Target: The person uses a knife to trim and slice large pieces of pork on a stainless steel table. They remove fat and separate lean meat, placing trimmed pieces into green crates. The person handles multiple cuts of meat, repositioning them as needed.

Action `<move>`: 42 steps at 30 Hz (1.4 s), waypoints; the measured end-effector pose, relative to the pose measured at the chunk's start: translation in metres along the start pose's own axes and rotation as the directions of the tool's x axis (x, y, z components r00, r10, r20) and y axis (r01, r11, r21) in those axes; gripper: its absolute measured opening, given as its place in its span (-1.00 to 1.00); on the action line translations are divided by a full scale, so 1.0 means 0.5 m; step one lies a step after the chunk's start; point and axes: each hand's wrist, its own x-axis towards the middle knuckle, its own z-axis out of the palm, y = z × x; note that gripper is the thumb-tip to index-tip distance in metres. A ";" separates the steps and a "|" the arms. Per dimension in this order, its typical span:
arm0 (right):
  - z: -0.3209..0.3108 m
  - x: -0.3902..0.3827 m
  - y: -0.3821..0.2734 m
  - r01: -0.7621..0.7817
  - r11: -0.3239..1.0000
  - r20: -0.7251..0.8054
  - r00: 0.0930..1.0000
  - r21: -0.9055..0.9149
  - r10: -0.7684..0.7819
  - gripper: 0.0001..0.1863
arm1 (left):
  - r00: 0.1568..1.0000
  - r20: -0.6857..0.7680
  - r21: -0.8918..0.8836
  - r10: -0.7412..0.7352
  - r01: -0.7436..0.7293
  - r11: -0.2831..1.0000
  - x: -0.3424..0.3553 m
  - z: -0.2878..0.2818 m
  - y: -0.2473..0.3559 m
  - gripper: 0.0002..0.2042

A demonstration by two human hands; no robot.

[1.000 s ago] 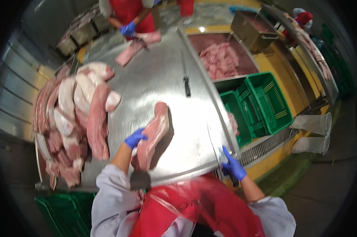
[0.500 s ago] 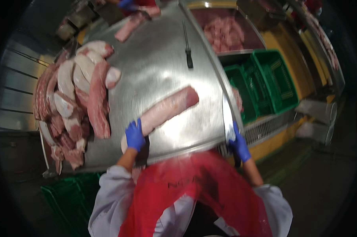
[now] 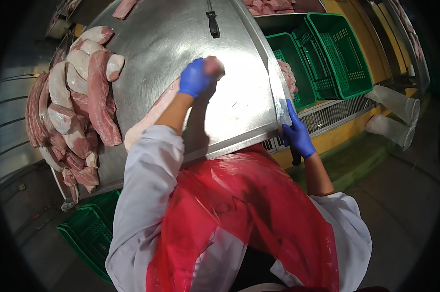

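Note:
My left hand (image 3: 193,78), in a blue glove, grips the far end of a long pale-pink piece of meat (image 3: 154,109) lying diagonally on the steel table (image 3: 239,92); my forearm hides part of it. At the table's right edge my gloved right hand (image 3: 296,134) is closed on a knife (image 3: 281,111), its long blade pointing away from me. A black-handled rod, apparently a sharpening steel (image 3: 212,24), lies farther up the table. A big pile of pink and white meat pieces (image 3: 71,117) is at the left.
Beyond the right edge stand green crates (image 3: 339,58), one with meat (image 3: 286,73), and a steel bin of meat (image 3: 271,6) farther back. A metal grating (image 3: 322,119) runs below. Another green crate (image 3: 83,238) sits low at the left. A small meat piece (image 3: 124,7) lies at the top.
My left hand has moved forward from the meat's near end to its far end. The meat was turned over and angled. The view has shifted, and the person opposite has left it.

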 end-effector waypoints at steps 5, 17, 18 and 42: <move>-0.006 -0.005 0.007 -0.055 0.994 0.011 0.998 0.092 0.054 -0.12 | 0.983 0.170 -0.373 -0.075 0.135 0.918 0.003 -0.074 -0.093 -0.73; 0.018 0.124 -0.011 0.044 0.988 0.216 0.974 0.146 -0.075 -0.16 | 0.990 0.001 0.154 -0.141 0.139 0.978 -0.023 -0.075 0.058 -0.68; 0.027 0.138 -0.014 0.016 0.989 0.214 0.976 0.147 -0.047 -0.16 | 0.991 -0.005 0.148 -0.136 0.135 0.980 -0.020 -0.063 0.044 -0.68; 0.249 0.232 -0.234 0.347 0.832 0.450 0.883 -0.432 -0.135 -0.23 | 0.945 -0.121 -0.288 -0.305 0.260 0.922 -0.062 -0.027 -0.085 -0.62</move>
